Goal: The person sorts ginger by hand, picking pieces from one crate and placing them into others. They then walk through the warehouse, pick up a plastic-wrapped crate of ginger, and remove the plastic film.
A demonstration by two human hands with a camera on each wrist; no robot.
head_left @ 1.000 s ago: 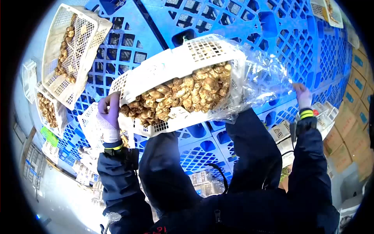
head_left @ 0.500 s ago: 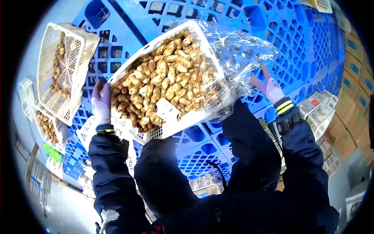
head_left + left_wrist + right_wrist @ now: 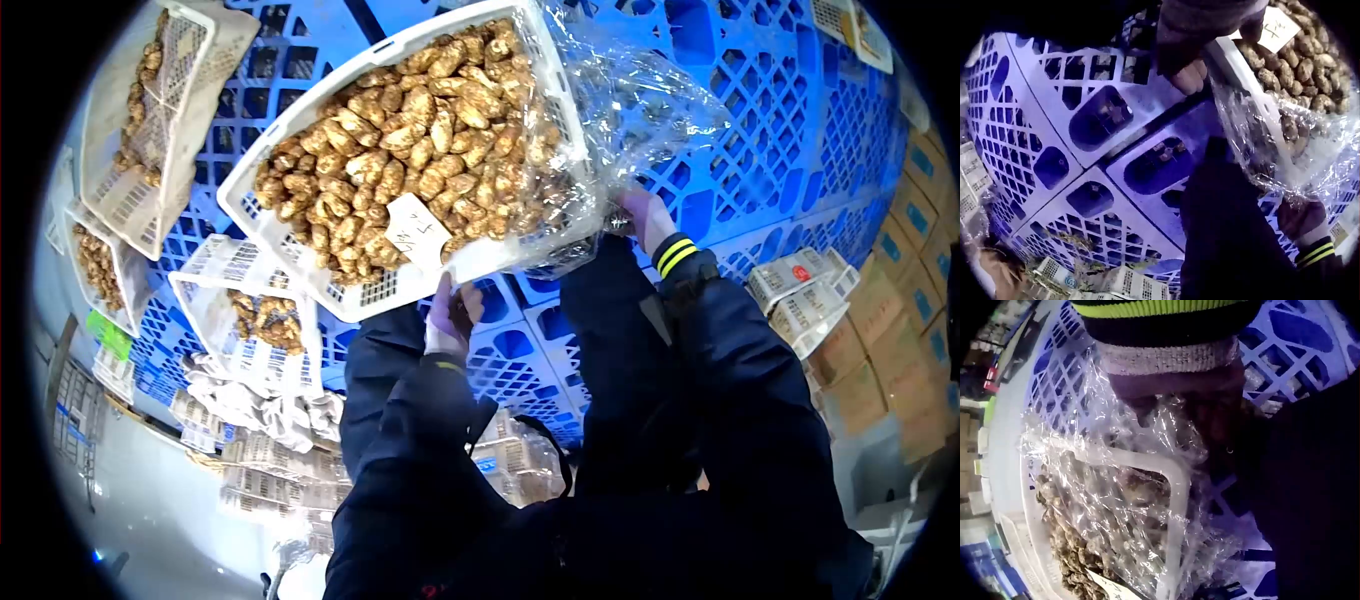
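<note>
A white crate (image 3: 385,300) of brown, knobbly produce (image 3: 440,130) is tilted toward the head camera, with a white label (image 3: 415,232) on the produce by the near rim. Clear plastic (image 3: 650,110) covers the crate's right end and spills past it. At the near rim below the label, my left hand (image 3: 450,315) grips the crate; its curled fingers show in the left wrist view (image 3: 1200,37). My right hand (image 3: 648,218) pinches the plastic by the crate's near right corner, also visible in the left wrist view (image 3: 1302,220). In the right wrist view its fingers are dark.
Blue lattice pallets (image 3: 760,150) lie beneath and beyond the crate. At the left stand more white crates (image 3: 180,130) with some produce, one (image 3: 245,355) close to the held crate. Small baskets (image 3: 800,295) and cardboard boxes (image 3: 880,310) are at the right.
The crate has tipped toward the camera, showing more produce. My left hand has shifted from its left end to the near rim. My right hand has come in from the right to the near right corner.
</note>
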